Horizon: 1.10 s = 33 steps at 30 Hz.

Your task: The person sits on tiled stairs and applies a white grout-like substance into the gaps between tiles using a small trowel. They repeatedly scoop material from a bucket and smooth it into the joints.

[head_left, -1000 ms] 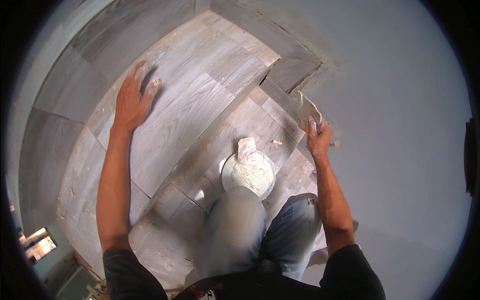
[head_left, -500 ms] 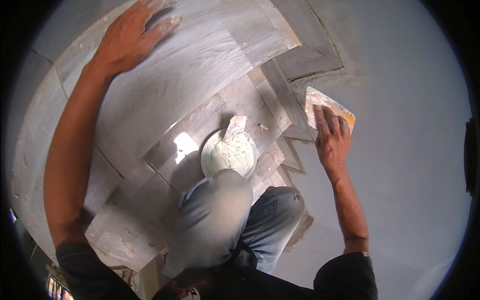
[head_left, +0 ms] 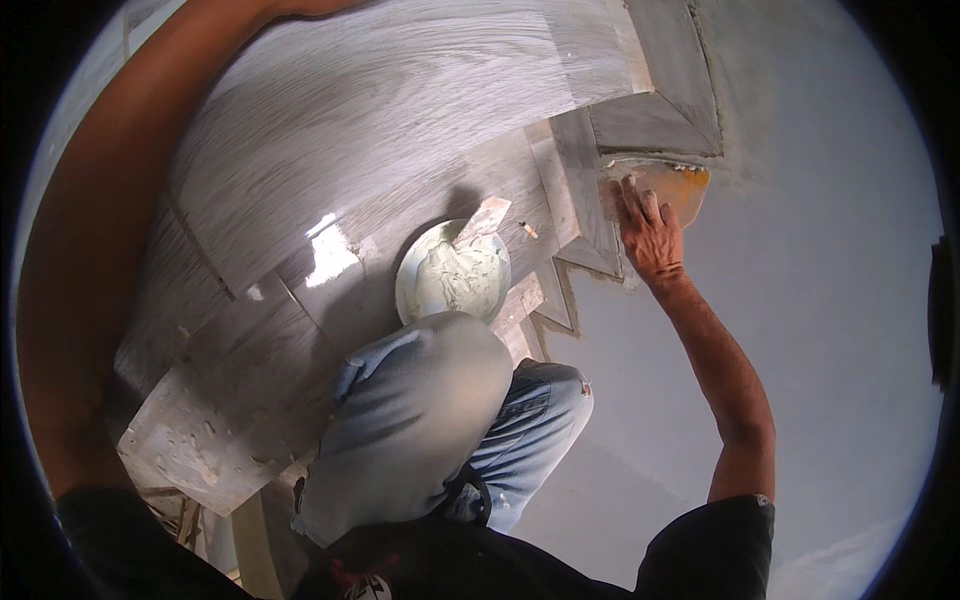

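Observation:
My right hand (head_left: 652, 235) presses a flat, putty-smeared spreader (head_left: 682, 190) against the zigzag edge of the wood-look tiles (head_left: 655, 120), where they meet a smooth grey surface (head_left: 800, 300). Its fingers lie over the spreader's face, and whitish paste clings along the far edge. My left arm reaches up the left side; only a sliver of my left hand (head_left: 325, 5) shows at the top border, its fingers out of frame. By my knee stands a round bowl (head_left: 404, 285) of creamy white paste (head_left: 462, 280), with a small flat scraper (head_left: 484, 222) leaning in it.
A cigarette butt (head_left: 528, 230) lies on the tiles right of the bowl. My bent knees in faded jeans (head_left: 430, 390) take up the lower middle. A bright sunlit patch falls left of the bowl. Wooden pieces (head_left: 185, 515) show at the lower left.
My right hand has moved the spreader up to the inner corner of the tile edge and turned it flatter. My left hand has moved up, mostly out of the picture. The view has shifted slightly.

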{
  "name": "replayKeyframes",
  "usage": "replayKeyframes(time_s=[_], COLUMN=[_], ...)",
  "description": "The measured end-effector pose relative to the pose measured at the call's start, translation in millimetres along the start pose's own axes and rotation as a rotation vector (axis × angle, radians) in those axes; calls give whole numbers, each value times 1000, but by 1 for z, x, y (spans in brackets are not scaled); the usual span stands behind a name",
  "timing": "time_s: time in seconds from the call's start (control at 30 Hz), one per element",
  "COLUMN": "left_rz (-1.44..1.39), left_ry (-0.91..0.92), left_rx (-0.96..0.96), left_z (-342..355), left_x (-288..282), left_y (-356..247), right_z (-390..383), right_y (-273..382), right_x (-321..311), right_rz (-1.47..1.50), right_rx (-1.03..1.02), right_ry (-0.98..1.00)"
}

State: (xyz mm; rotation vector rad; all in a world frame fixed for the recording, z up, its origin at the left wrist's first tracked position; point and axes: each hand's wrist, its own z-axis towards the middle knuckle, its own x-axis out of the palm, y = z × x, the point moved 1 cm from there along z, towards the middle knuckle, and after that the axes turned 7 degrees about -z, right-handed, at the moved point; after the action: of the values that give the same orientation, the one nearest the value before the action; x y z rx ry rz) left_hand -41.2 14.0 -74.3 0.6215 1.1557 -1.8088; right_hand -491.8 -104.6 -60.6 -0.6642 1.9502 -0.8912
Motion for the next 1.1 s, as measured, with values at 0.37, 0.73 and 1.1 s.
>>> replayKeyframes(time_s=[0.37,0.73,1.1], left_rz=[-52,11,-37], left_ry=[154,163,155], left_rx=[-124,-123,-110], left_z=[6,3,1], left_x=[-5,-1,-9], left_y=[-16,-11,-15], right_z=[-6,-3,-25], right_y=[3,4,9], right_x=[28,7,16], right_rz=[-130,-90,-90], right_rx=[17,9,7], right_ry=[78,117,99])
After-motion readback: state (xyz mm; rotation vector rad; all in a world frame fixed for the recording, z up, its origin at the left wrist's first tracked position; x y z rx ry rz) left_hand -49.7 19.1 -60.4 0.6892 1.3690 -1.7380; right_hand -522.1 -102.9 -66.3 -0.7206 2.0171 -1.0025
